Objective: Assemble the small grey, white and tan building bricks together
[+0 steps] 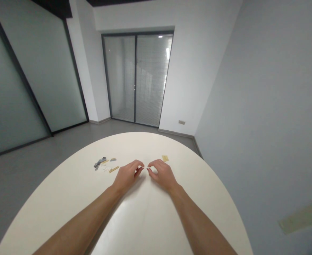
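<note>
My left hand (128, 175) and my right hand (163, 174) face each other above the middle of the table, fingertips a small gap apart. Each one is pinched closed. A tiny white piece (144, 167) shows at the left fingertips, and a bit of white also shows at the right ones; whether they are one part or two I cannot tell. Left of my left hand lie a tan strip (114, 169), several small white pieces (106, 169) and a cluster of grey pieces (101, 161). A yellowish flat piece (165, 158) rests just beyond my right hand.
The round white table (134, 226) carries everything. A short grey-and-tan piece (113, 159) lies apart from the grey cluster. Behind the table is a glass door (136, 81) with blinds; a plain wall (264, 106) stands to the right and frosted panels (39, 63) to the left.
</note>
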Demonstrator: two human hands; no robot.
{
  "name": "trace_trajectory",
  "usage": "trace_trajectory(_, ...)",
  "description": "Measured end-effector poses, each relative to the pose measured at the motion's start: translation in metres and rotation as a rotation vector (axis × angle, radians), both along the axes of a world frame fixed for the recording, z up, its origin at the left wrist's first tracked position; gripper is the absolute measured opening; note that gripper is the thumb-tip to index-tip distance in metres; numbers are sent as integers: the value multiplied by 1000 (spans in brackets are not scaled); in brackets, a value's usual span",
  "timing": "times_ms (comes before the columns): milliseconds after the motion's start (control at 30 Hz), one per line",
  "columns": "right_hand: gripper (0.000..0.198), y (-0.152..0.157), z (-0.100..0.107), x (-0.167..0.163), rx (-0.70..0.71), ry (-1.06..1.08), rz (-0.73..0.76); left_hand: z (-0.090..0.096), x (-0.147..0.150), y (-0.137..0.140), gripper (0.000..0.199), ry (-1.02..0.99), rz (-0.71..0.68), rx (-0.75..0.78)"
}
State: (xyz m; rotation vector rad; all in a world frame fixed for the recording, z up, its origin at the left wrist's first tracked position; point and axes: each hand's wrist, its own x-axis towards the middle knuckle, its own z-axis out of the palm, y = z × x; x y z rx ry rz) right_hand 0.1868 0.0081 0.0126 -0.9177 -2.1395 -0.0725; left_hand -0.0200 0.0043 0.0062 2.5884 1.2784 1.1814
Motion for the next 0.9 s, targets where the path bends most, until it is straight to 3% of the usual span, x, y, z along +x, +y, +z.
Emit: trace_trajectory(900, 5, 2, -3, 0, 10, 7, -11, 3, 1, -2, 15, 17, -24, 31)
